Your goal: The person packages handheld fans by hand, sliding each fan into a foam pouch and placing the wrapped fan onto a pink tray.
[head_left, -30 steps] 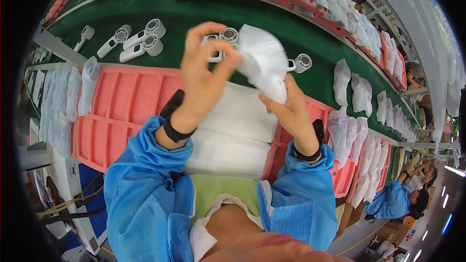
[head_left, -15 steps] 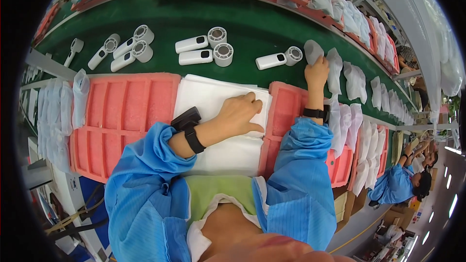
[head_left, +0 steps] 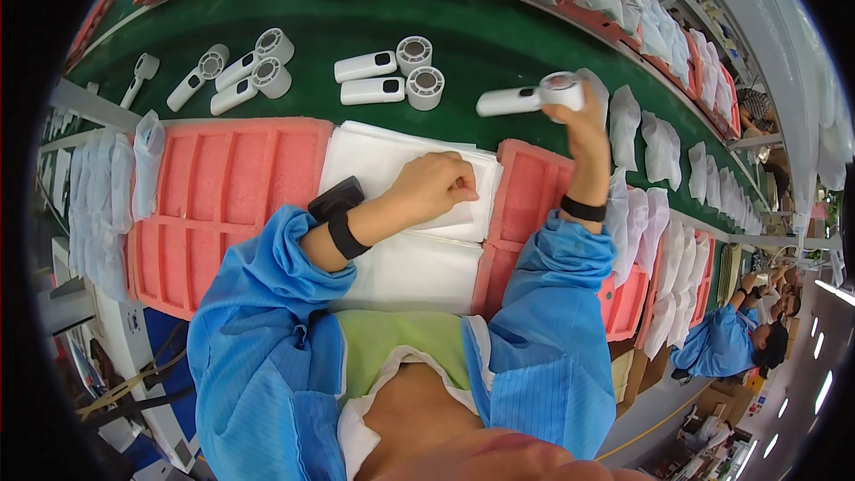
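White fan (head_left: 525,99): located over the green belt (head_left: 481,31), at its near side, handle pointing left and round head at the right, slightly blurred. Whether the handle touches the belt cannot be told.

Right hand (head_left: 581,114): clamped on the fan's head, fingers and thumb closed around its near and right sides. Black wristband (head_left: 583,208) fitted. One sleeved piece (head_left: 597,89) lies directly behind this hand, partly hidden by it.

Left hand (head_left: 431,185): placed over the upper stack of white bags (head_left: 365,158), palm down, fingers curled in toward the thumb. A thin flap shows under the fingertips; whether it is pinched cannot be told. Black strap (head_left: 346,236) and black block (head_left: 337,199) noted at this wrist.

Second stack (head_left: 405,272): lies nearer the body, next to the upper one. Both stacks sit between the pink left tray (head_left: 214,225) and pink right tray (head_left: 534,176), compartments visible in each.

Loose fans on the belt: six counted. One pair (head_left: 372,91) lies just left of the held fan, handles left; a group of three (head_left: 233,98) lies farther left; one single (head_left: 134,89) lies beyond that group.

Sleeved row (head_left: 659,148): set along the belt, right of the right hand.
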`<state>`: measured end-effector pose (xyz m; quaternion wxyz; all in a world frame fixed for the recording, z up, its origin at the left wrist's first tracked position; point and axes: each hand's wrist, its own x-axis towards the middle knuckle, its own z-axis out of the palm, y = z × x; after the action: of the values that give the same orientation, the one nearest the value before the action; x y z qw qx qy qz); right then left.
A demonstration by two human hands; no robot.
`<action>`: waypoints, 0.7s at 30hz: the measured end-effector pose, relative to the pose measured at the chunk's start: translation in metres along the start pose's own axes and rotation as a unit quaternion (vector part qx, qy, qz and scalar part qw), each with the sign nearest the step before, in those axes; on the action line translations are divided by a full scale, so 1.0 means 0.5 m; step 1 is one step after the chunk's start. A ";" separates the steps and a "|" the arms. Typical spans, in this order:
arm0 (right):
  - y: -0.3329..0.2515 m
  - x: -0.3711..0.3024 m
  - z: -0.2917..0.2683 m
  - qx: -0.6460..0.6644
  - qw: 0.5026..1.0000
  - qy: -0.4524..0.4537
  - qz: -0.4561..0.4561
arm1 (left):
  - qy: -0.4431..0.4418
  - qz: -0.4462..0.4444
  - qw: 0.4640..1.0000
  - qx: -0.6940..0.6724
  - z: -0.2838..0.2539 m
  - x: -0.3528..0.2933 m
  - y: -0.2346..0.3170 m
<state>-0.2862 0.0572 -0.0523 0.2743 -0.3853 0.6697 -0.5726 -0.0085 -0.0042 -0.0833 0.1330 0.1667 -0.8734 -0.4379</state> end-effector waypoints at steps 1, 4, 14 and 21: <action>-0.043 -0.018 -0.006 -0.014 0.999 0.015 -0.041 | -0.009 -0.014 1.000 -0.023 -0.002 -0.002 0.000; -0.122 -0.067 -0.040 0.022 0.995 0.029 -0.088 | 0.036 0.003 0.999 0.010 -0.014 -0.004 0.027; -0.232 -0.168 -0.031 -0.117 0.983 -0.020 -0.138 | 0.029 -0.005 0.999 0.038 -0.024 -0.004 0.002; -0.259 -0.195 0.001 -0.092 0.979 -0.060 -0.169 | 0.064 -0.029 0.963 -0.261 -0.086 0.001 0.017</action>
<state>-0.2056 0.1316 0.0672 0.1763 -0.5501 0.6273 -0.5223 0.0060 -0.0306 -0.0515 0.2144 0.1792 -0.7132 -0.6429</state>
